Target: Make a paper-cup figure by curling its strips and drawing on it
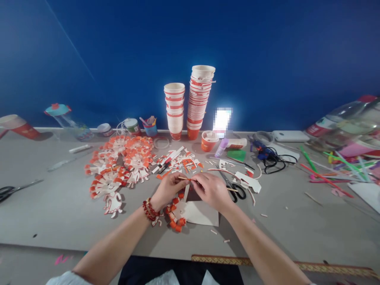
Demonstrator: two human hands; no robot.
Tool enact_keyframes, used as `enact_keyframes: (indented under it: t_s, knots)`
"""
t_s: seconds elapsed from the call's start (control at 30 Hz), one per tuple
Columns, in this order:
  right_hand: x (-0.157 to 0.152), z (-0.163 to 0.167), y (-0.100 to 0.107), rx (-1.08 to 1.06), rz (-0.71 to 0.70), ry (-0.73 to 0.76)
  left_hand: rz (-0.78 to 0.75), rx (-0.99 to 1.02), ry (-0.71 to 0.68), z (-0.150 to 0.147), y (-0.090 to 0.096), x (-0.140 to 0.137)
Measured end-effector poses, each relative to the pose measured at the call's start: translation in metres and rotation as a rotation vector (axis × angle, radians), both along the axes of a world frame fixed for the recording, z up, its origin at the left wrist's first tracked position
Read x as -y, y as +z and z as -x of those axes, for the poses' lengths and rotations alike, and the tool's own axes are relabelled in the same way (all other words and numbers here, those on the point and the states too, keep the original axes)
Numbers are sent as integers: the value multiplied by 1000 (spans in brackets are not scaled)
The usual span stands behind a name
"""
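Observation:
Near the middle of the table, my left hand (168, 189) and my right hand (213, 190) meet, both closed in a pinch. Between them runs a thin wooden stick (184, 178), its other end poking out past my right palm. A bit of orange paper shows at the fingertips, and a pale strip (186, 194) hangs beneath them. Under my hands lies a paper-cup cutout (175, 223) with curled orange strips around its edge, partly covered by my left hand. Beside it is a white paper sheet (202, 213). Black-handled scissors (237, 192) lie by my right hand.
Several finished-looking curled paper figures (118, 162) are heaped left. Behind stand two paper cup stacks (175, 111) (199, 103). Paper scraps (184, 158) cover the middle. A glue stick (221, 148), black cable (273, 158), plastic bottles (341, 122) and colored straws (335, 170) lie right; more scissors (18, 190) left.

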State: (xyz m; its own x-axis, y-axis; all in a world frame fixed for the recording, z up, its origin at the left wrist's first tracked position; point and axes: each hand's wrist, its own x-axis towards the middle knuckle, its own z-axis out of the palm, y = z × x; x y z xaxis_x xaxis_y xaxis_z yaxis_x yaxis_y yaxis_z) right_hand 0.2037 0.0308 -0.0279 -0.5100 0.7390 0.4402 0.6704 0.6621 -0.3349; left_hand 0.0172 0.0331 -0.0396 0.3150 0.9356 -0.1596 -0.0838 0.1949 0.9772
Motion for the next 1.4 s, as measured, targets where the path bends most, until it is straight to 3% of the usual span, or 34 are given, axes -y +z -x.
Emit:
enact_keyframes:
  t_s: [0.27,0.6,0.93,1.27,1.4]
  knots:
    - [0,0,-2,-31,-24,31,-48,-42,1,0,2,0]
    - [1,3,2,29,-54,48,131,56,-93,5,-1,0]
    - [2,3,5,29,-67,52,55,11,-46,2,-2,0]
    - [0,-1,6,-16,90,53,16,-64,-51,4,-6,-3]
    - [-1,0,3,-29,135,39,-66,-132,-31,5,-8,-3]
